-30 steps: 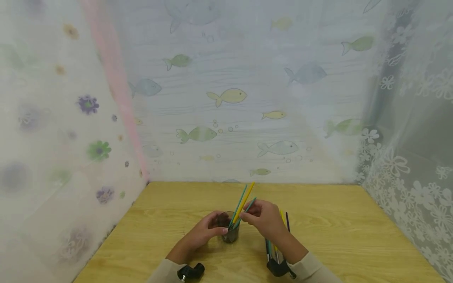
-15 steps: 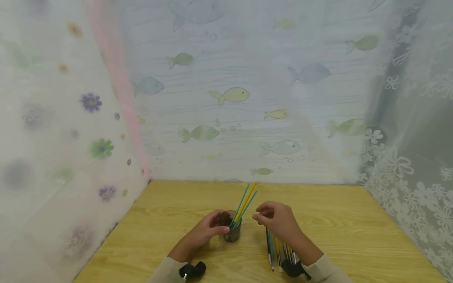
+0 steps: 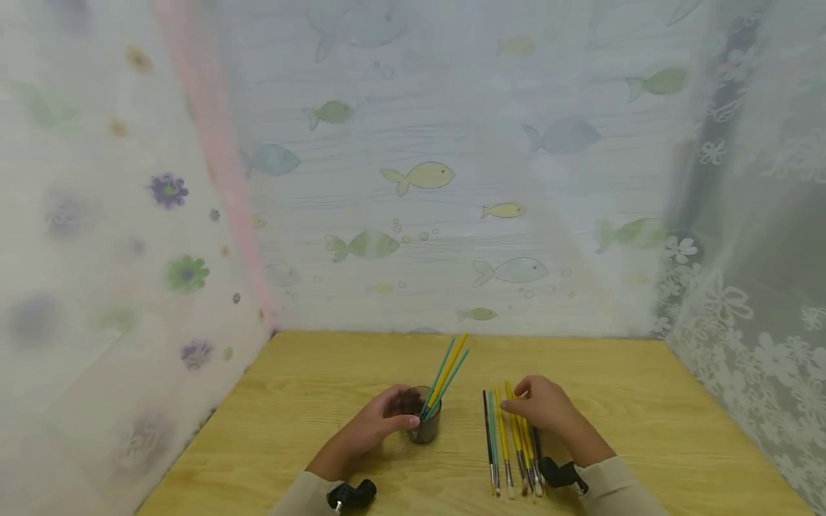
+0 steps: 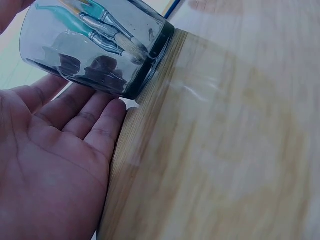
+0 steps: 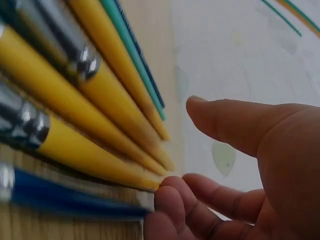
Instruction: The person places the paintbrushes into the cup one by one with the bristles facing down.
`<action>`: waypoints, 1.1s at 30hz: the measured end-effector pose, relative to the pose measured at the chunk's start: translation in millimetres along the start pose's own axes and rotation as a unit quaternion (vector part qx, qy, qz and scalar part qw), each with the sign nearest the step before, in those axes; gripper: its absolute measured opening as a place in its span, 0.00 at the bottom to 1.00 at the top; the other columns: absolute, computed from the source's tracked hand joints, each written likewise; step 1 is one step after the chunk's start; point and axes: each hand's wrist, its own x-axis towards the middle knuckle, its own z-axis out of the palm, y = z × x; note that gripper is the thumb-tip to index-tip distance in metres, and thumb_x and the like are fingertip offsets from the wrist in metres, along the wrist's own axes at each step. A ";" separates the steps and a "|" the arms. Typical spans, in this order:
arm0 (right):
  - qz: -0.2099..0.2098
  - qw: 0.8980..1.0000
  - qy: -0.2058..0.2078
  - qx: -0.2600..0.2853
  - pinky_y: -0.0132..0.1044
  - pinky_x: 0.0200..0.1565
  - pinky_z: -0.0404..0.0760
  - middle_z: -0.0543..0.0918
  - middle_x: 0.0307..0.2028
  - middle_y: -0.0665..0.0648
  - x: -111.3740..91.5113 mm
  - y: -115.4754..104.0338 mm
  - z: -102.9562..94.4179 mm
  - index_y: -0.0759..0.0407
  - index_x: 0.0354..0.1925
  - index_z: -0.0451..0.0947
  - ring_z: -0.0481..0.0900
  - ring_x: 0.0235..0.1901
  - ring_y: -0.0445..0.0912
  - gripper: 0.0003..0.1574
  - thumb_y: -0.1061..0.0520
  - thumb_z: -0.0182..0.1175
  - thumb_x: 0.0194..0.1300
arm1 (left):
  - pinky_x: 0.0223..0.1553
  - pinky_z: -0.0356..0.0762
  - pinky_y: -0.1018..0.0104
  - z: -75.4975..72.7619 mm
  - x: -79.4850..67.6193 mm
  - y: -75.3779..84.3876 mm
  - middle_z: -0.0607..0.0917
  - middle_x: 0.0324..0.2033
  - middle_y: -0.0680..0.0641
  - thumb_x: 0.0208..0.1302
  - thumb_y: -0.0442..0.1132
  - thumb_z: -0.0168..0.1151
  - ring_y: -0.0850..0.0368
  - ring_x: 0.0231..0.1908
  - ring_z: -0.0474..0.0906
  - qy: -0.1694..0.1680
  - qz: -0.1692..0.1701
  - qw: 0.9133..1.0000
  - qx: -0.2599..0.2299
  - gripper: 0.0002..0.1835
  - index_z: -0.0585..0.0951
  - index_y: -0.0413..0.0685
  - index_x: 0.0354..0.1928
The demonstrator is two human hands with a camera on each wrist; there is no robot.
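My left hand holds a smoky see-through glass on the table, thumb at its near side and fingers behind. Three paintbrushes, two green and one yellow, lean to the right in the glass, bristles down, as the left wrist view shows through its wall. My right hand is over the handle ends of a row of paintbrushes lying side by side. In the right wrist view its thumb stands apart from its bent fingers, and the fingertips are right at the ends of yellow and dark blue brush handles.
The row holds yellow, green and dark-handled brushes, bristles toward me. They lie on a wooden table. A fish-print curtain hangs along the back edge, with flowered curtains at both sides. A black wrist mount sits on the left sleeve.
My right hand let go of a green paintbrush, which now leans in the glass, and moved right to the row of brushes. The left hand stays at the glass.
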 end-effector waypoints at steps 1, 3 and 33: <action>0.006 1.000 -0.003 -0.001 0.45 0.36 0.82 0.83 0.46 0.61 0.0 2.0 -1.5 0.67 0.52 0.79 0.81 0.37 0.48 0.31 0.46 0.73 0.64 | 0.62 0.76 0.68 0.0 -0.2 0.0 0.77 0.68 0.40 0.75 0.42 0.63 0.53 0.66 0.75 0.000 0.000 1.000 0.002 0.30 0.67 0.38 0.73; 0.009 1.000 -0.008 0.000 0.44 0.35 0.80 0.83 0.43 0.62 0.9 5.6 -3.6 0.69 0.53 0.77 0.80 0.34 0.48 0.32 0.46 0.73 0.64 | 0.62 0.76 0.69 -0.1 -0.1 0.2 0.77 0.67 0.39 0.75 0.42 0.63 0.52 0.66 0.75 0.000 0.003 1.000 0.004 0.30 0.67 0.37 0.73; 0.053 0.998 -0.022 0.021 0.39 0.27 0.79 0.82 0.21 0.55 0.7 33.8 -29.4 0.63 0.29 0.85 0.78 0.22 0.47 0.12 0.55 0.75 0.60 | 0.62 0.76 0.68 1.0 0.4 -1.3 0.76 0.67 0.38 0.75 0.41 0.63 0.52 0.66 0.75 0.002 -0.002 1.000 -0.002 0.30 0.67 0.36 0.72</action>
